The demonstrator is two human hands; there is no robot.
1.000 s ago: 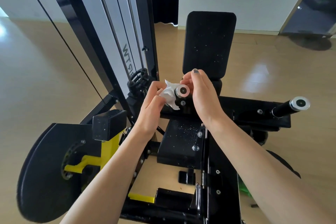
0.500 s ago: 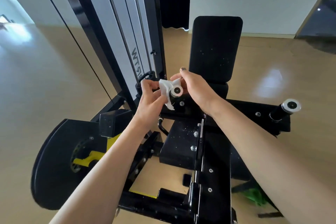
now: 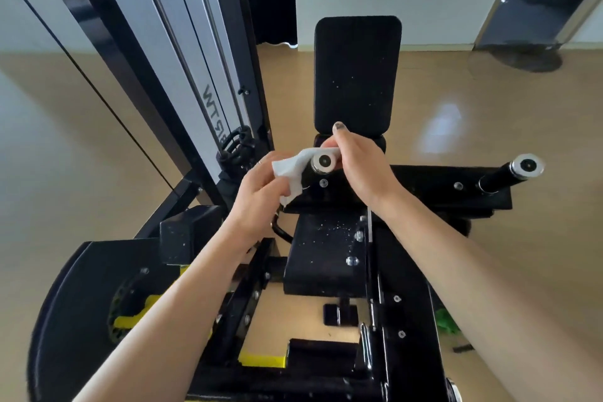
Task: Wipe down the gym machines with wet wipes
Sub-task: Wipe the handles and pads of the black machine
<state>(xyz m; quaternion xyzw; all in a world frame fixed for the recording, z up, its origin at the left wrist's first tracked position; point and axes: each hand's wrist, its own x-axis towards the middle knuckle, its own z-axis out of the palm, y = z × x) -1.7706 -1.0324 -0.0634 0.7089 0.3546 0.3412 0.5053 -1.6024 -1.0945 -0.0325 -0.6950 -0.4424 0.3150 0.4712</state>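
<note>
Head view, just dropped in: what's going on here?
A person is cleaning a black gym machine. Both hands hold a white wet wipe draped over the near handle's chrome-capped end: left hand grips one side, right hand the other. The far handle is untouched.

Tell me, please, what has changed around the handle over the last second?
The wet wipe, bunched beside the left handle before, now drapes over its top, stretched between the left hand and right hand. Both hands kept their grip; the right handle stayed untouched.
</note>
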